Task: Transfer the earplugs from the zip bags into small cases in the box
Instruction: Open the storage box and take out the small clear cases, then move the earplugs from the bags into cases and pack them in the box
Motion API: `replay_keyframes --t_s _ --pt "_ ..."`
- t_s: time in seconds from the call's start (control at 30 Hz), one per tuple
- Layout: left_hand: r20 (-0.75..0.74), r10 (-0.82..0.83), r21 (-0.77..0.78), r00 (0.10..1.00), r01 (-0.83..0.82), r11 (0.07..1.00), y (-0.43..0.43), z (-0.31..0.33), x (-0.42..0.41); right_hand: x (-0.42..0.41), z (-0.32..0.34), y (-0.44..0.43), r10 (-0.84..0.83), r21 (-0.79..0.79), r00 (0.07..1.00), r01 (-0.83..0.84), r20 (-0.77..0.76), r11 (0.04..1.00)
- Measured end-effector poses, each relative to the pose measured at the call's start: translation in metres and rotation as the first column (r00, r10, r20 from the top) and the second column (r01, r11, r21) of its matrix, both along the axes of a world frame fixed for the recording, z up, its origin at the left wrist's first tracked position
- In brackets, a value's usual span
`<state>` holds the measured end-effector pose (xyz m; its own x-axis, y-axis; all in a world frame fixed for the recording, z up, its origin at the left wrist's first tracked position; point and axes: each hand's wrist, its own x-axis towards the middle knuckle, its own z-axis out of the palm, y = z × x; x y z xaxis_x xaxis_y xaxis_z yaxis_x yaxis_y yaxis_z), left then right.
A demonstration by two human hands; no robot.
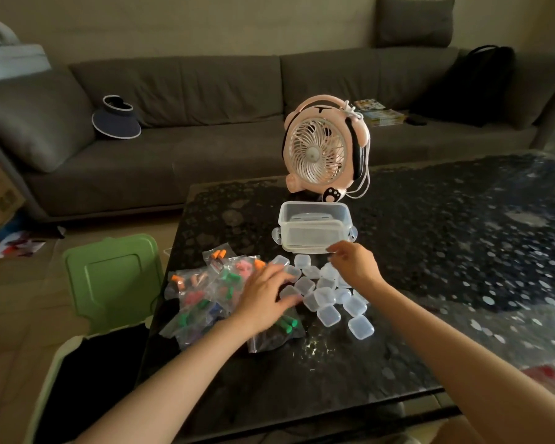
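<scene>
Left hand: palm down on the heap of clear zip bags of coloured foam earplugs, at 9 o'clock of the cases.
Left fingers: spread and nearly straight, gripping nothing; the tips touch the nearest of the small clear square plastic cases.
Right hand: over the far side of the cases, at 12 o'clock of their pile.
Right fingers: curled, thumb and forefinger drawn close together just beside the front rim of the box; motion blur hides whether they pinch anything, so I cannot tell.
Earplugs: all inside the bags, showing orange, green and pink; the bags overlap in a loose heap.
Cases: lids down, scattered in one cluster between the two hands, some touching each other.
Clear rectangular plastic box: upright and open-topped, at 12 o'clock of the cases, near them.
Pink round table fan: upright just behind the box, at 12 o'clock.
Dark patterned glass surface: its left edge runs just beside the bags at 9 o'clock; its near edge lies at 6 o'clock, well apart from the cases.
Open room: a broad stretch of surface at 3 o'clock of the cases, and a narrower one at 6 o'clock.
Green plastic lid: off the surface, past its left edge at 9 o'clock.
</scene>
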<state>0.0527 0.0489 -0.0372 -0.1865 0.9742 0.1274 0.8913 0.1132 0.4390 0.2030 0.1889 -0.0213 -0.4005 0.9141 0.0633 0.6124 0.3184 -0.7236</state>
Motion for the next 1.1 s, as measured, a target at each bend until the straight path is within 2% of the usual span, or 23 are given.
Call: replay_keyframes --t_s 0.07,0.17,0.23,0.3,0.37,0.47,0.53,0.6,0.8,0.9,1.0,1.1 --pt "-0.08 0.153 0.095 0.985 -0.145 0.985 -0.014 0.005 -0.015 -0.01 0.004 -0.02 0.1 0.049 0.994 -0.101 0.032 0.994" --pt "-0.177 0.326 0.069 0.929 -0.319 0.945 -0.038 0.006 -0.034 -0.024 0.005 -0.049 0.206 0.042 0.977 -0.208 0.049 0.977" --pt "-0.171 0.398 0.058 0.901 -0.394 0.917 -0.052 0.003 -0.04 -0.03 0.001 -0.065 0.257 0.035 0.965 -0.259 0.061 0.965" --pt "-0.088 0.437 0.156 0.895 -0.421 0.893 -0.064 -0.006 -0.046 -0.034 -0.002 -0.078 0.302 0.044 0.95 -0.306 0.082 0.951" --pt "-0.03 0.441 0.198 0.897 -0.427 0.882 -0.069 -0.017 -0.051 -0.036 -0.006 -0.088 0.388 0.049 0.911 -0.398 0.137 0.916" --pt "-0.034 0.41 0.137 0.912 -0.402 0.905 -0.071 -0.024 -0.054 -0.04 -0.018 -0.097 0.521 0.065 0.785 -0.571 0.336 0.819" --pt "-0.091 0.377 0.094 0.922 -0.369 0.924 -0.069 -0.025 -0.054 -0.043 -0.025 -0.102 0.513 0.071 0.718 -0.611 0.471 0.789" --pt "-0.122 0.37 0.087 0.921 -0.362 0.928 -0.067 -0.026 -0.053 -0.047 -0.028 -0.103 0.469 0.091 0.716 -0.59 0.517 0.802" --pt "-0.152 0.342 0.192 0.927 -0.312 0.93 -0.065 -0.026 -0.056 -0.05 -0.028 -0.099 0.414 0.133 0.776 -0.529 0.475 0.838" --pt "-0.114 0.321 0.269 0.94 -0.282 0.921 -0.066 -0.02 -0.051 -0.046 -0.024 -0.095 0.404 0.122 0.823 -0.485 0.399 0.866" --pt "-0.097 0.274 0.247 0.957 -0.244 0.938 -0.072 -0.016 -0.047 -0.04 -0.018 -0.089 0.399 0.08 0.862 -0.442 0.311 0.893" --pt "-0.161 0.239 0.174 0.958 -0.21 0.962 -0.079 -0.016 -0.045 -0.036 -0.013 -0.091 0.489 -0.006 0.805 -0.517 0.337 0.856"
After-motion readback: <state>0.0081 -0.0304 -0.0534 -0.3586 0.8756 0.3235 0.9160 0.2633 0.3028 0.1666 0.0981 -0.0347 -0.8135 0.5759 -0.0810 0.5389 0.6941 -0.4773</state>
